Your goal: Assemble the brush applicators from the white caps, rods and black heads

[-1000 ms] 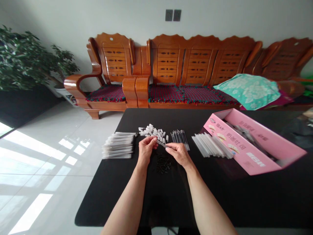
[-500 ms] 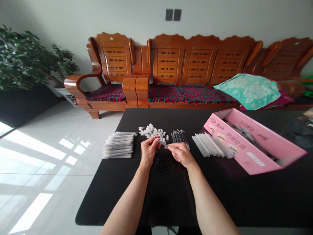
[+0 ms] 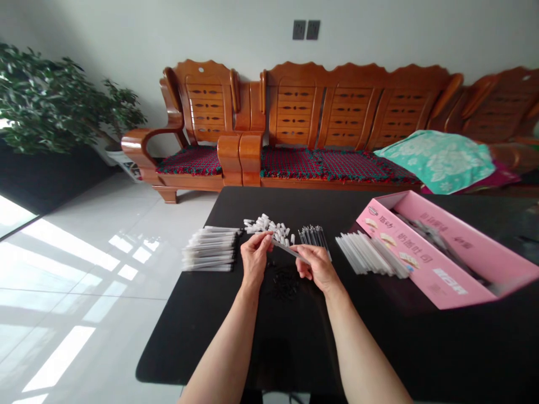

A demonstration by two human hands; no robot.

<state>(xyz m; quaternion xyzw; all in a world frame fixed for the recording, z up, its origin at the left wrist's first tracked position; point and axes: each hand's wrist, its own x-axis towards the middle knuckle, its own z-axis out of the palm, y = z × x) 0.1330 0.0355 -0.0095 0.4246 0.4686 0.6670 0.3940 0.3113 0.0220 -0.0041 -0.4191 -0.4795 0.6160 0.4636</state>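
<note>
A slim greyish pen (image 3: 288,250) slants between my two hands over the table. My left hand (image 3: 255,255) pinches its upper left end between thumb and fingers. The lower right end lies in the closed fingers of my right hand (image 3: 315,266). Just behind the hands is a loose heap of short white caps (image 3: 269,225). Thin dark refills (image 3: 315,237) lie side by side beyond my right hand. Small black parts (image 3: 285,282) are piled below and between the hands, hard to tell apart on the black surface.
Left of the hands is a stack of pens (image 3: 210,249) with dark ends. Whitish tubes (image 3: 370,254) lie to the right, against a pink open box (image 3: 421,261) with grey things inside. All stand on the black table (image 3: 202,325); a wooden sofa (image 3: 345,106) is behind it.
My right hand has slid along the pen away from my left, so more of the pen shows. The whole view has shifted slightly.
</note>
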